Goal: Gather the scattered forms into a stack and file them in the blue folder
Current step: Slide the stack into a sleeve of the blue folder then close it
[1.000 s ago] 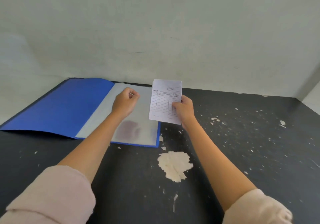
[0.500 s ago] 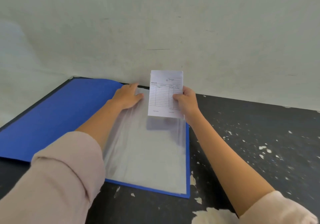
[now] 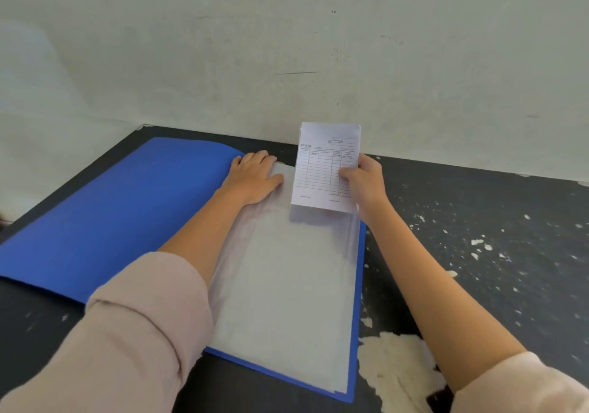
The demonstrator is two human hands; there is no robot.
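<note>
The blue folder [image 3: 111, 221] lies open on the black table, its cover flipped out to the left. Clear plastic sleeves [image 3: 287, 285] fill its right half. My left hand [image 3: 253, 178] rests flat, fingers straight, on the top left corner of the sleeves. My right hand [image 3: 363, 183] grips a small stack of white printed forms [image 3: 325, 167] by its right edge. The stack stands upright over the top right corner of the sleeves, its lower edge close to or touching the plastic.
A pale wall [image 3: 287, 46] rises right behind the table's far edge. The black tabletop [image 3: 494, 253] to the right is flecked with white chips, and a large patch of peeled paint [image 3: 395, 368] shows near the folder's lower right corner.
My left hand went from curled above the sleeves to flat on their top edge. The forms in my right hand stayed upright over the folder's right side while my view drew closer.
</note>
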